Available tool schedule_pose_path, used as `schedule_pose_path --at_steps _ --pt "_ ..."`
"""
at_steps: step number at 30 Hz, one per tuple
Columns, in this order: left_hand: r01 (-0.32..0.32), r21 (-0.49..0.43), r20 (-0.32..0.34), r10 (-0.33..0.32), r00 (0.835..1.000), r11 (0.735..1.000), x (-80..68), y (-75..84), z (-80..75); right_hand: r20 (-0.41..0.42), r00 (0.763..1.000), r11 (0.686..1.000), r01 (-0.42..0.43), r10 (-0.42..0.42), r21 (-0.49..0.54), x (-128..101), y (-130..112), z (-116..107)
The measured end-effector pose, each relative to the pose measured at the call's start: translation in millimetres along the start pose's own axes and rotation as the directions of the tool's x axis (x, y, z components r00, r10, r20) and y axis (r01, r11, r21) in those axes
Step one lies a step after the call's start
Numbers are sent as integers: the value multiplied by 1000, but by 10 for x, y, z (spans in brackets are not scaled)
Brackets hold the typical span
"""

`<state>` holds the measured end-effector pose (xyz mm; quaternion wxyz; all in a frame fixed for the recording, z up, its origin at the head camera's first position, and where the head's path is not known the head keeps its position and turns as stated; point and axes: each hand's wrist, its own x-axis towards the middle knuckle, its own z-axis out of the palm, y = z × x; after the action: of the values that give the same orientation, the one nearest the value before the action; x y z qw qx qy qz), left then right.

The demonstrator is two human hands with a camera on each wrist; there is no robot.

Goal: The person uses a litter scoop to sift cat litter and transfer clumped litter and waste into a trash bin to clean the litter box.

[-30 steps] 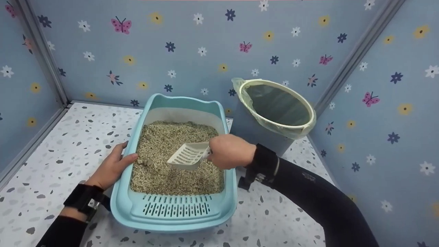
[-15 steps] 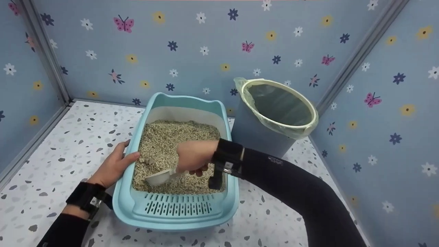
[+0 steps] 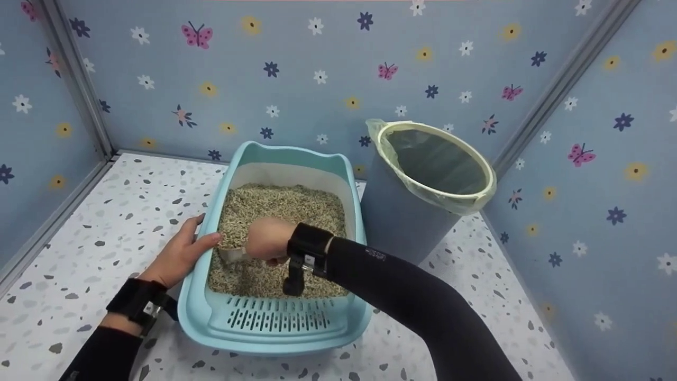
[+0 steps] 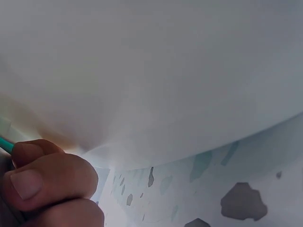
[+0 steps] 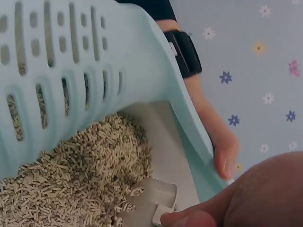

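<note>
A light-blue litter box [image 3: 280, 338] with a slotted front shelf holds pellet litter [image 3: 296, 203]. My left hand [image 3: 180, 254] grips its left rim, thumb over the top; curled fingers [image 4: 57, 177] show outside the wall in the left wrist view. Above the litter, close to the left wall, my right hand [image 3: 270, 238] holds a pale slotted litter scoop [image 3: 231, 255] by its handle. Most of the scoop is hidden behind that hand in the head view. The right wrist view shows the scoop [image 5: 158, 191] against the pellets, some visible through its slots.
A grey-blue waste bin [image 3: 402, 211] lined with a translucent bag stands right of the litter box, its mouth facing up. Flower-patterned panels [image 3: 322, 53] enclose the back and sides. The speckled tabletop [image 3: 116, 211] extends around the box.
My right hand has moved left across the box, lowering the scoop into the litter, then bringing it up beside the left wall. The left hand keeps its grip on the rim.
</note>
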<state>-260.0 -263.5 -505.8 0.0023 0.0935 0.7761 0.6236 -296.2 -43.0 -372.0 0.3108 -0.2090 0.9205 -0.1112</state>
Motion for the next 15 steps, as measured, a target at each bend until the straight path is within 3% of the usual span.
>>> schedule_pose_path --at_steps 4,8,15 --pt "1 6 -3 -1 1000 1000 -3 2 -7 -48 999 1000 19 -19 1 135 61 48" --pt "-2 20 8 2 1000 1000 3 4 -5 -121 992 997 30 -38 -69 305 129 124" --pt "1 32 -1 -1 1000 999 9 25 25 -307 949 976 -1 -67 -218 895 401 351"
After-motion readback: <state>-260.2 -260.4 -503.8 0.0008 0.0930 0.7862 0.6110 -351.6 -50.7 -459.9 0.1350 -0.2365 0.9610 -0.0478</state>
